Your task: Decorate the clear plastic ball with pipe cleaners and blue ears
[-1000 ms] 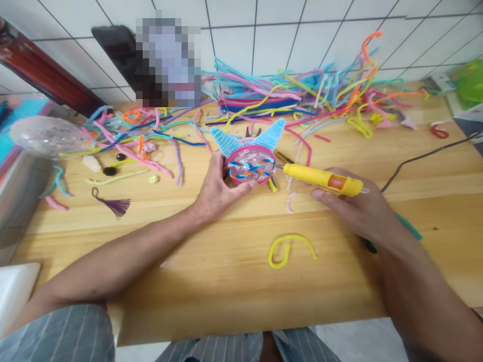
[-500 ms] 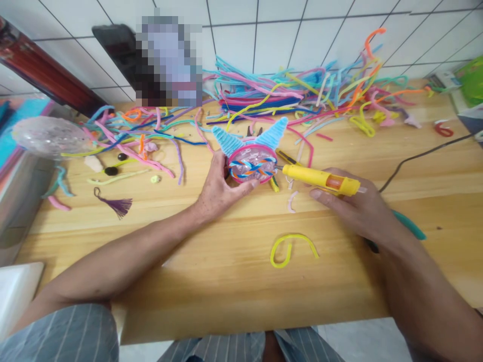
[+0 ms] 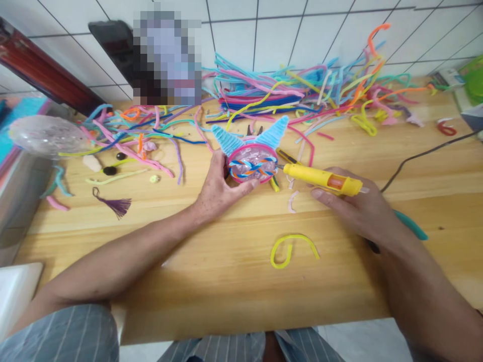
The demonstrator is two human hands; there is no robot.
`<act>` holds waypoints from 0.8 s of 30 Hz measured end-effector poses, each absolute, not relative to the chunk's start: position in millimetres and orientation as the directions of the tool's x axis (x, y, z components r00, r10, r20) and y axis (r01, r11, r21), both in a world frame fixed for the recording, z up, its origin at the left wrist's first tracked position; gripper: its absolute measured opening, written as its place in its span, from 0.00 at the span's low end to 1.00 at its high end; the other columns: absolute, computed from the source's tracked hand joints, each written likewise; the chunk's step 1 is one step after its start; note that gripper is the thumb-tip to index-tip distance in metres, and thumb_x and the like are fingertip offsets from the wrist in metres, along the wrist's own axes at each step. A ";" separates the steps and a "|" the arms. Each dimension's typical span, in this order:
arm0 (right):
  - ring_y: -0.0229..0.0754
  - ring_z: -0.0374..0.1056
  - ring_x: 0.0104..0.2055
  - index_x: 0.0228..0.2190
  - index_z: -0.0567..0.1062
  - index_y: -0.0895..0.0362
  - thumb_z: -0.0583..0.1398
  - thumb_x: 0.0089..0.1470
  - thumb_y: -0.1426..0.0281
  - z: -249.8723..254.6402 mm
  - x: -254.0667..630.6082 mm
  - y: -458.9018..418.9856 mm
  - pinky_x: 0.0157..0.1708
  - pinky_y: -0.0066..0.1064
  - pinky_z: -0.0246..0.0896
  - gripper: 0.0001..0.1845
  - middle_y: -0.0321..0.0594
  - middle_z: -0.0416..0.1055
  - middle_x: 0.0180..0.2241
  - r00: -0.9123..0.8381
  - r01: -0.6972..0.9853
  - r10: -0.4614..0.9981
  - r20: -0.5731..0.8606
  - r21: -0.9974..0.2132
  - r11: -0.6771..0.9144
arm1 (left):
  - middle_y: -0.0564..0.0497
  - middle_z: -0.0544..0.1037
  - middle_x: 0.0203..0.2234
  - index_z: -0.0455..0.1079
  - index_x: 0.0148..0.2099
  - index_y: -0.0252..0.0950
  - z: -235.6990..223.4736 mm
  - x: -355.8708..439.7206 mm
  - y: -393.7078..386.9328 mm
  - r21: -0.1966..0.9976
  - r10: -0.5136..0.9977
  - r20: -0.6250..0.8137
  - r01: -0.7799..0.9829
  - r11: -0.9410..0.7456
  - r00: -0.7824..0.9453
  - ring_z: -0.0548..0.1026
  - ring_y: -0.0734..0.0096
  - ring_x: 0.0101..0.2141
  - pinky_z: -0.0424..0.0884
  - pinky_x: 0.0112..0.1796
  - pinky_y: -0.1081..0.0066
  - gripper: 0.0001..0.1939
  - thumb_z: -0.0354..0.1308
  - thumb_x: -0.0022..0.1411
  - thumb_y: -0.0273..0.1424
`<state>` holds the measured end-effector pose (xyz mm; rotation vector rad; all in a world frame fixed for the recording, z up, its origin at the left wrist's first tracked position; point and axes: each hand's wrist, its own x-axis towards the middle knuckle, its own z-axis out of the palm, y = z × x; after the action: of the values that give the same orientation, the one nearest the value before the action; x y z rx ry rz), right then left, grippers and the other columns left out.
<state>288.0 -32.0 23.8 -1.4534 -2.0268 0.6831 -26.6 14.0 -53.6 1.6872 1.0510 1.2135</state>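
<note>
My left hand point(image 3: 217, 188) grips a clear ball craft point(image 3: 251, 163) rimmed in pink, with braided pipe cleaners across it and two light blue cone ears on top. It rests on the wooden table point(image 3: 226, 271). My right hand point(image 3: 354, 206) is closed around a yellow glue gun point(image 3: 320, 179), whose nozzle touches the craft's right side. A bent yellow pipe cleaner point(image 3: 292, 247) lies on the table in front of the hands.
A heap of coloured pipe cleaners point(image 3: 294, 95) covers the back of the table. A purple tassel point(image 3: 115, 203), black beads point(image 3: 110, 170) and a clear sphere point(image 3: 47, 137) lie left. A black cord point(image 3: 426, 156) runs right. A green box point(image 3: 473, 78) sits far right.
Both hands hold almost still; the glue gun tip stays at the craft's right side. The view has shifted slightly.
</note>
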 end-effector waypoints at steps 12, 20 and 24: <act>0.47 0.77 0.35 0.40 0.80 0.49 0.64 0.69 0.55 18.7 289.5 -31.9 0.37 0.38 0.67 0.12 0.37 0.81 0.35 -0.263 0.673 0.951 0.162 -0.675 0.301 | 0.45 0.78 0.57 0.63 0.62 0.45 -53.3 -27.2 13.4 0.934 0.941 0.286 0.167 -0.316 0.184 0.83 0.55 0.57 0.84 0.58 0.55 0.40 0.78 0.60 0.57; 0.46 0.76 0.34 0.40 0.81 0.49 0.65 0.69 0.56 18.8 288.9 -32.1 0.36 0.37 0.66 0.11 0.35 0.80 0.34 -0.263 0.663 0.951 0.161 -0.685 0.300 | 0.44 0.78 0.59 0.63 0.64 0.44 -52.6 -26.1 13.2 0.935 0.939 0.293 0.152 -0.321 0.182 0.83 0.54 0.59 0.84 0.61 0.53 0.41 0.79 0.61 0.55; 0.47 0.77 0.37 0.39 0.81 0.49 0.64 0.70 0.53 16.6 291.2 -33.3 0.38 0.38 0.66 0.14 0.36 0.81 0.36 -0.248 0.676 0.956 0.156 -0.679 0.287 | 0.44 0.78 0.59 0.62 0.64 0.44 -52.6 -26.9 13.3 0.935 0.938 0.286 0.156 -0.318 0.195 0.82 0.53 0.59 0.84 0.60 0.54 0.41 0.78 0.62 0.55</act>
<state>291.2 -33.3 16.6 -1.4555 -2.0085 0.6614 -26.9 13.3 -52.6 1.6525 1.0503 1.2044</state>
